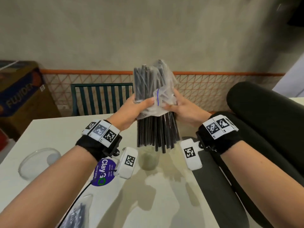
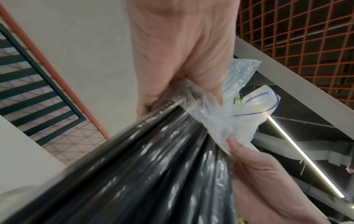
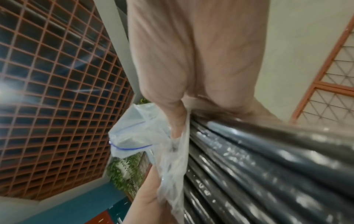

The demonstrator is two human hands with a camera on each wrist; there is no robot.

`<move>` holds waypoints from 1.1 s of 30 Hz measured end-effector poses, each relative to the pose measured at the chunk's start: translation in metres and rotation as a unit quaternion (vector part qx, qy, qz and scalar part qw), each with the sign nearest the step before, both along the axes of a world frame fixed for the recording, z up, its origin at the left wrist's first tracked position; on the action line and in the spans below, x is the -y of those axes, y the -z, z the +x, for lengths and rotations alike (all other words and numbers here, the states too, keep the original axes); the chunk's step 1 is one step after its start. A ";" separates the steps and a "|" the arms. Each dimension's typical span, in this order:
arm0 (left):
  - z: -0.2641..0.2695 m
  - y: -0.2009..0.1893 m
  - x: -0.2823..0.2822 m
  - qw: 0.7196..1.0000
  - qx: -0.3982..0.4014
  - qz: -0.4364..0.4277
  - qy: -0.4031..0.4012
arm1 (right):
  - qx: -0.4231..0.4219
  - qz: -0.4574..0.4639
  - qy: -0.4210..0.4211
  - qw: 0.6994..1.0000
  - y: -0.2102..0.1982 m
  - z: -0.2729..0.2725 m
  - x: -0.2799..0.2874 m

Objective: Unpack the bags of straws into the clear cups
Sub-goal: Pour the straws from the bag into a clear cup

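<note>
A bundle of black straws [image 1: 156, 129] stands upright in the air, half out of a clear zip bag [image 1: 162, 99] with a blue seal line. My left hand [image 1: 139, 109] grips the bundle and bag from the left; my right hand [image 1: 179, 107] grips the bunched bag from the right. The straws' lower ends hang bare just above a clear cup [image 1: 148, 160] on the white table [image 1: 164, 195]. In the left wrist view the straws [image 2: 153, 174] and bag [image 2: 239, 115] fill the frame. The right wrist view shows the straws [image 3: 258, 166] and the crumpled bag [image 3: 145, 136].
A clear round lid [image 1: 39, 162] lies at the table's left. Another bag of straws [image 1: 75, 216] lies at the near edge, beside a purple sticker [image 1: 103, 173]. A dark green chair [image 1: 102, 97] stands behind the table, black cushions [image 1: 263, 129] to the right, a cardboard box [image 1: 21, 96] at far left.
</note>
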State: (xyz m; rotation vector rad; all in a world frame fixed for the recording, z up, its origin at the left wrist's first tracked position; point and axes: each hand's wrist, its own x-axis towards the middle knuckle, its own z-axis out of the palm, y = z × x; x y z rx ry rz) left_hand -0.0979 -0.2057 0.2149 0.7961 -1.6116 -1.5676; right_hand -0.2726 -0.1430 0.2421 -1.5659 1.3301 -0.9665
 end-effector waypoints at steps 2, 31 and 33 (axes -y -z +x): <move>-0.012 0.004 0.008 0.999 -0.037 0.004 -0.030 | 0.044 -0.028 0.022 0.998 0.006 -0.001 0.015; -0.050 0.053 0.048 0.972 -0.134 0.060 -0.185 | 0.295 -0.043 0.090 0.950 0.098 0.007 0.087; -0.053 0.055 0.047 0.973 -0.140 0.055 -0.173 | 0.272 -0.038 0.084 0.958 0.101 0.004 0.087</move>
